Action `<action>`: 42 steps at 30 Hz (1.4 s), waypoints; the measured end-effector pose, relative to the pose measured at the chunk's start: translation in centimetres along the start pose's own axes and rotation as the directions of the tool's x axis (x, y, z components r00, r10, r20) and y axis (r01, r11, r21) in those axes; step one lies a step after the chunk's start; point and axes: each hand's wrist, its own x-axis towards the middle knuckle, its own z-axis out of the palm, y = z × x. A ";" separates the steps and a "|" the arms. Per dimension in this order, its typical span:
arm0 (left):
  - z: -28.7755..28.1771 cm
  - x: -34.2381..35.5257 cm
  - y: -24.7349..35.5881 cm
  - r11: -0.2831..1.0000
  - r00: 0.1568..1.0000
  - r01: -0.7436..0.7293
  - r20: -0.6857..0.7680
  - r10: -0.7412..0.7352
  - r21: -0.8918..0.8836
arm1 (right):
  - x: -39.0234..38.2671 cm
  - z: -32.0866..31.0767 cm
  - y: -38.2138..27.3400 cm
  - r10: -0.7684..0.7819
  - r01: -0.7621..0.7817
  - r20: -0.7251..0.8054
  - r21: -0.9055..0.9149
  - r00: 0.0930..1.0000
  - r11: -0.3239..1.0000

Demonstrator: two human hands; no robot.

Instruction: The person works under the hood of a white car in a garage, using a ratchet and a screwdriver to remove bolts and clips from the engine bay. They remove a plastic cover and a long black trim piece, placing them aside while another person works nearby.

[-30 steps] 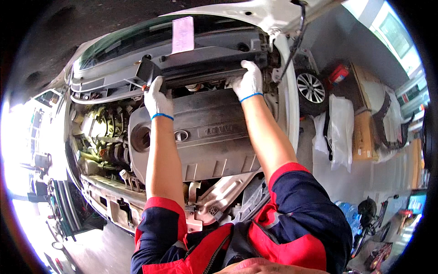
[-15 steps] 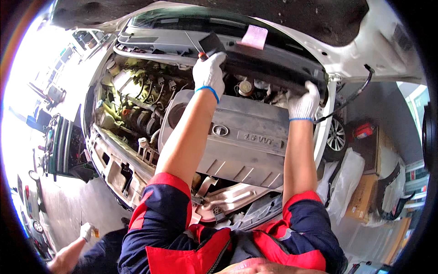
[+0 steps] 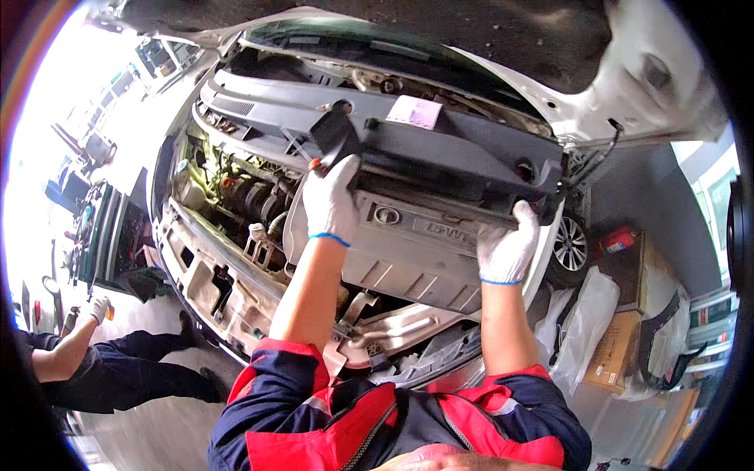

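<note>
A long dark plastic cowl panel (image 3: 471,149) is lifted off the base of the windshield and hangs over the back of the engine bay. My left hand (image 3: 331,200), in a white knit glove, is closed on its near edge beside an upright black flap. The same hand keeps a screwdriver (image 3: 316,165) with an orange-red end, its thin shaft pointing up and left. My right hand (image 3: 506,247), gloved alike, grips the panel's right end with the thumb up; its other fingers are hidden beneath. Below the panel lies the grey engine cover (image 3: 416,271).
A pink paper (image 3: 415,111) lies on the panel. Overhead is the raised hood (image 3: 503,31), its strut (image 3: 601,157) at right. A co-worker (image 3: 118,361) stands at lower left beside the car's front (image 3: 212,282). Cardboard boxes (image 3: 615,353) and wrapped parts stand at right.
Both hands have pulled the cowl panel up and toward me, uncovering the space under the windshield. Its near edge now overlaps the engine cover. The co-worker shows more fully at left.
</note>
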 end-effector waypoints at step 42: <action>-16.8 -21.8 6.9 0.942 0.977 0.191 -0.149 -0.154 0.276 | -24.3 -15.1 -5.6 0.716 -0.749 0.219 0.210 0.662 0.628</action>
